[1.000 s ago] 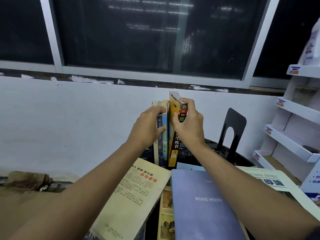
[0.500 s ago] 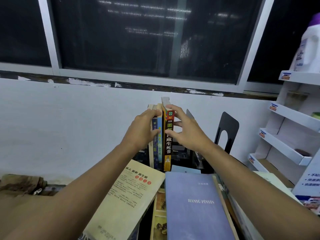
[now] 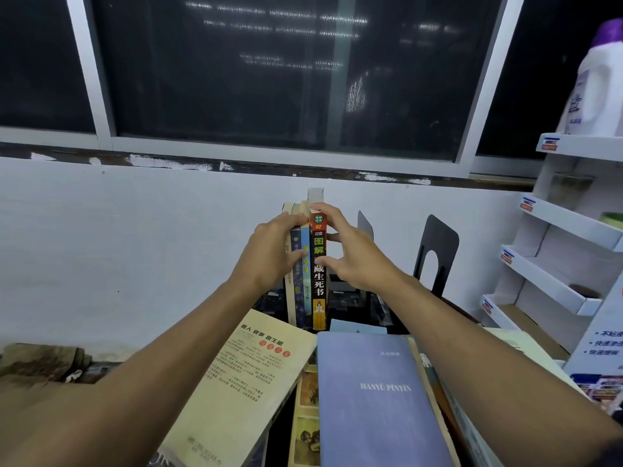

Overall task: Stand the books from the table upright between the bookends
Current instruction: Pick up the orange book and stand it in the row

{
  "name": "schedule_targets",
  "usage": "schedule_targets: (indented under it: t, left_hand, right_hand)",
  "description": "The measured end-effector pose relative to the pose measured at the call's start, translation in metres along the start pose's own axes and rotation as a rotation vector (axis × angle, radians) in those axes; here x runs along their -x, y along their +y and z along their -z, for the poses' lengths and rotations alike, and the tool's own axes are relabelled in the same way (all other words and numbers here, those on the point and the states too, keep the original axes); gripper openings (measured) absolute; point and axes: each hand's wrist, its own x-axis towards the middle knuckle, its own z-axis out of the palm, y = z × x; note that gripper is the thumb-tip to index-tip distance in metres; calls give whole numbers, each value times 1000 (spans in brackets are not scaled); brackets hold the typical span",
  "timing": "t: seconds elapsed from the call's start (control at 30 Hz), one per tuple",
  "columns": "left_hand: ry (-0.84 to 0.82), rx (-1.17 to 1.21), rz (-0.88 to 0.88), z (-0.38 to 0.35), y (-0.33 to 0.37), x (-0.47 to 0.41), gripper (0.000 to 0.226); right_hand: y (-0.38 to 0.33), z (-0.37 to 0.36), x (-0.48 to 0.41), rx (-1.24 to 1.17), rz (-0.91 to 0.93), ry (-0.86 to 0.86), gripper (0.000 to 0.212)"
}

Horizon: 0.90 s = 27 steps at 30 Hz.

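The dark glossy table (image 3: 357, 306) holds a large blue-violet softcover book (image 3: 377, 399) and a cream-yellow paperback (image 3: 242, 382), both lying flat at its near edge and waiting to be stood up. Toward the far right edge stands a black metal bookend (image 3: 441, 234), well apart from the short row of upright thin-spined books (image 3: 298, 281) near the middle of the far edge. That gap is the main risk: nothing solid backs the row on its right, so the books would probably fan over rightward once the hands leave.

The left hand (image 3: 269, 254) grips the row, with its fingers curled over the tops and its thumb against the spines. The right hand (image 3: 360, 257) is spread wide and holds nothing. Only its fingertips touch the top and spine of the black-spined book with a red top (image 3: 319, 281), the rightmost in the row. Touched so lightly, this book could tip or slide at its foot on the slick surface.

What props the row on its left is hidden behind the hand, possibly a second bookend. If there is none, leftward pressure could topple the whole row. Reaching back for the flat books could also let a forearm brush the spines.
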Motion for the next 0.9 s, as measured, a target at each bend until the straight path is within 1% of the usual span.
schedule_targets:
  t: [0.5,0.6,0.7,0.8,0.9]
  left_hand:
    - [10,-48,-36,-3,-6,1,57]
    - [-28,-93,-30,-3,-5,4,63]
    - [-100,-99,-31,2,-2,7,71]
    - [-115,-65,-46,11,9,15,64]
    - [-124,-25,-42,21,23,29,58]
  right_hand:
    - [2,-4,0,-16,6,-18,93]
    - [-1,-1,2,-12,3,-38,93]
    - [-5,10,8,-9,9,-110,94]
    - [-8,25,21,65,1,-171,95]
    - [-9,41,42,117,-16,-179,88]
